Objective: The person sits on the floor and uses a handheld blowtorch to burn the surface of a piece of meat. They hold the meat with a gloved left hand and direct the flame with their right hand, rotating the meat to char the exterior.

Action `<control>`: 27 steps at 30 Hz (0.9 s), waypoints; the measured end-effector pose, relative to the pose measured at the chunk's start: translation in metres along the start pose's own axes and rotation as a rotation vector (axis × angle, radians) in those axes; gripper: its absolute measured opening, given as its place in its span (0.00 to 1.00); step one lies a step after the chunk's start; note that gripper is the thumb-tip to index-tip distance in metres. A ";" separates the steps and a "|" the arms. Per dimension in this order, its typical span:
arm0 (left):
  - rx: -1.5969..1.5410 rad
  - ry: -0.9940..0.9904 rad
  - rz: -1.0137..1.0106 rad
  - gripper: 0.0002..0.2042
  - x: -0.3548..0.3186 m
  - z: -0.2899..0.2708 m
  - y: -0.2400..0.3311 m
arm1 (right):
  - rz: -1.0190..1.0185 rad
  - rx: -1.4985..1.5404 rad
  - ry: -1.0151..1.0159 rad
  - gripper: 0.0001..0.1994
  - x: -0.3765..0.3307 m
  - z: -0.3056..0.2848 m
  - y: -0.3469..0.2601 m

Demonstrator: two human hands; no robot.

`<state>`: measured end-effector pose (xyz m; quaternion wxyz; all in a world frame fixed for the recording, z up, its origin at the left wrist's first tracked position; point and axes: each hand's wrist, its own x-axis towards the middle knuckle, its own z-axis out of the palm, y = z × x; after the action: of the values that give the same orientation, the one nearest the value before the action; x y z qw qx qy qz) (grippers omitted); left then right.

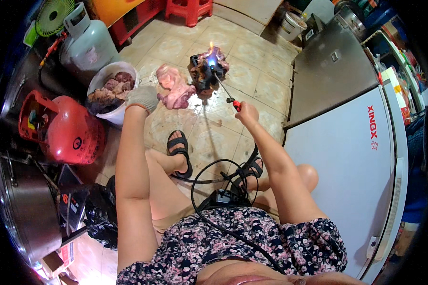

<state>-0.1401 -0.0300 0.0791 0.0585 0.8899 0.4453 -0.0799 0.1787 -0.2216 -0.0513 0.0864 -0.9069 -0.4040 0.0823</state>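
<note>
My right hand is wrapped round the red handle of a gas torch, whose thin metal tube points away from me. A blue and orange flame burns at its tip, against a piece of meat on a dark, blackened support on the floor. My left hand, in a whitish knit glove, hovers between a white bucket and a pale pink slab of raw meat lying on the tiles. Its fingers are not clear. Several meat chunks, some browned, fill the bucket.
At the left stand a red gas cylinder and a grey one, with a green fan behind. A black hose loops near my sandalled feet. A white freezer flanks my right; a red stool is far ahead.
</note>
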 end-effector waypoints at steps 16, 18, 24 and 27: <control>-0.064 0.049 0.011 0.17 -0.032 -0.023 0.023 | -0.078 -0.064 0.117 0.08 -0.012 -0.002 0.033; -0.076 0.084 0.048 0.18 -0.037 -0.028 0.022 | -0.098 -0.092 0.158 0.08 -0.008 -0.004 0.041; 0.012 0.352 0.070 0.15 -0.112 -0.049 0.032 | -0.158 -0.050 0.203 0.08 0.004 -0.007 0.055; 0.048 0.490 0.020 0.15 -0.173 -0.042 0.029 | -0.226 -0.023 0.241 0.08 0.011 -0.013 0.061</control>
<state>-0.2150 -0.1759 0.1548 -0.0717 0.8881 0.4355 0.1282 0.2327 -0.2543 -0.0530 0.1327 -0.8599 -0.4911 -0.0418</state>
